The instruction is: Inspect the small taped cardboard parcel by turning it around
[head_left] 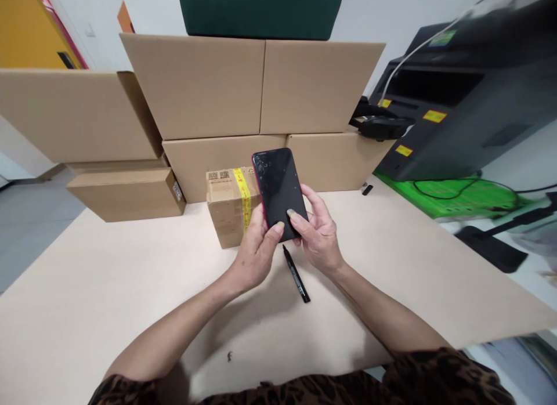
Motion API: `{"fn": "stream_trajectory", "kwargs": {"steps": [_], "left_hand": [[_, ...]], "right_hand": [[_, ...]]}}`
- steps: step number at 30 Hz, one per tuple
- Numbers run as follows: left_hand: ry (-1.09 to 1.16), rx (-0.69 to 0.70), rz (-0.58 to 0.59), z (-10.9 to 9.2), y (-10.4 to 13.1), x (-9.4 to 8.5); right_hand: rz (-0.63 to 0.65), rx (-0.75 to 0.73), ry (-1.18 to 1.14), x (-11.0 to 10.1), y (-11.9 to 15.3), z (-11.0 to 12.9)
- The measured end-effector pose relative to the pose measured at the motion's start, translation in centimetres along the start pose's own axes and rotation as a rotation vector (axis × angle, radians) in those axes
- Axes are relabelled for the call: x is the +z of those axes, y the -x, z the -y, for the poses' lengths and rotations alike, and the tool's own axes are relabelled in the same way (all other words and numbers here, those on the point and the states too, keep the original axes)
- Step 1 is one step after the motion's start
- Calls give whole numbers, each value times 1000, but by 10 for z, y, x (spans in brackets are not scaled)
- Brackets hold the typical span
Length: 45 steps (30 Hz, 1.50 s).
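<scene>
At the far left of the worktop (130, 283), a low cardboard box (124, 193) is lying in front of a larger carton (73, 115). Further right, a small box (226, 213) with yellow tape is standing before a wall of stacked cartons (213, 86). The left hand (255, 254) is gripping the lower left edge of a black-screened phone (281, 184), its thumb pressing on the front. The phone is tilting upright above the worktop, partly covering the taped box. A black marker (296, 277) is lying below it, its tip pointing towards the phone. The right hand (322, 239) is clasping the phone's lower right side, thumb over the screen. Beyond, a small black piece (368, 190) is resting near a green surface (418, 191).
</scene>
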<state>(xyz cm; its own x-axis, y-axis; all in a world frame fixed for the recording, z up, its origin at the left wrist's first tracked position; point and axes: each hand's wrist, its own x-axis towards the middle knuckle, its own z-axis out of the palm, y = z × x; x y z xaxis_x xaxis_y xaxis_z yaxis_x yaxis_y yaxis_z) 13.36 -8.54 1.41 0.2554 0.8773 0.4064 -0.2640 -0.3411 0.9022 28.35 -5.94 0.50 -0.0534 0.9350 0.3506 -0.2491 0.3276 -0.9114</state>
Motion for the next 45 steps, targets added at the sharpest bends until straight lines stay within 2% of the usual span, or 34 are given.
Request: {"fn": "stream_trajectory", "kwargs": {"steps": [3,8,17,22,30,34,45], "left_hand": [[-8,-36,8,-7,0,-6],[-89,-118,1,-18,3,-4],[-101,-223,79,-20,4,-4],[-91,-207,59,-19,5,-4],[20,-126,-38,-5,10,6],[23,-133,-65,-3,10,6],[48,-138,-3,-11,5,-1]], "right_hand": [[4,16,-28,4,-5,5],[-13,19,-36,6,-4,9],[-68,-91,83,-2,5,10],[-42,-117,88,0,6,9],[56,-71,104,-4,0,10],[49,-57,95,-3,0,9],[74,-14,34,-2,0,8]]}}
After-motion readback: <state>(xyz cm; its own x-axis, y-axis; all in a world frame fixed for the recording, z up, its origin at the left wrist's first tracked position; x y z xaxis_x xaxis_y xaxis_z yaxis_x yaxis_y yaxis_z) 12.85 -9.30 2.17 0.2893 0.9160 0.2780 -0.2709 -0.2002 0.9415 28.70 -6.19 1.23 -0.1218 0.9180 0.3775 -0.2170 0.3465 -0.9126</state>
